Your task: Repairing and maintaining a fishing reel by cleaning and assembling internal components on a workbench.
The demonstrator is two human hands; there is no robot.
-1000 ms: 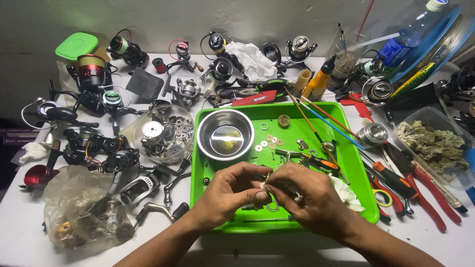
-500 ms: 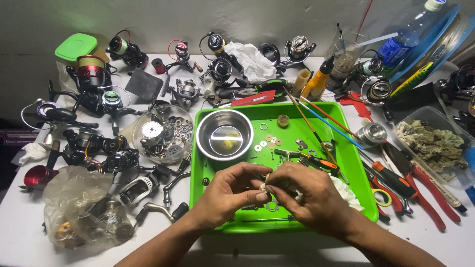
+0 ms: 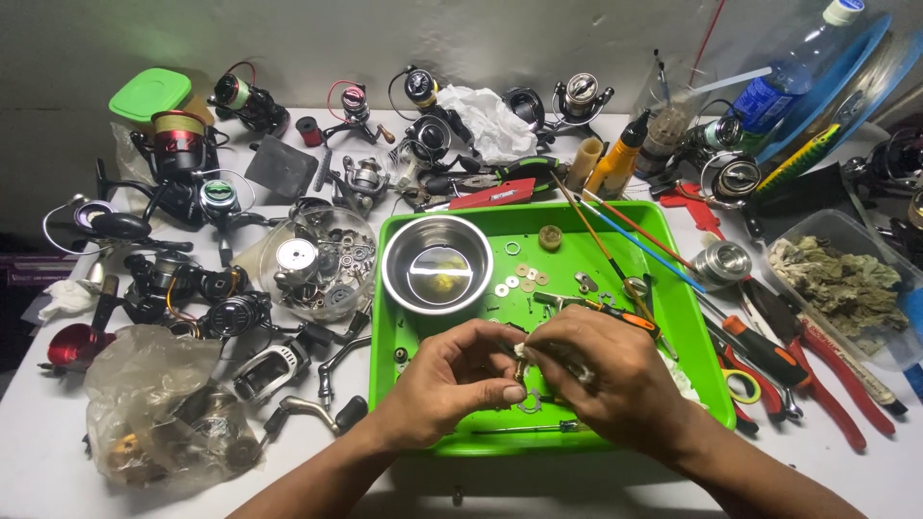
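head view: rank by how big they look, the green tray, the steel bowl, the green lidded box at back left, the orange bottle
1. green tray, by far the largest.
2. steel bowl.
3. green lidded box, though it sits farther back, so it may look smaller than it is.
4. orange bottle, slimmest; close to the box in height, so that gap is unsure.

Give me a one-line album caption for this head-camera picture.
Left hand and right hand pinch a small part over a green tray amid fishing reels.
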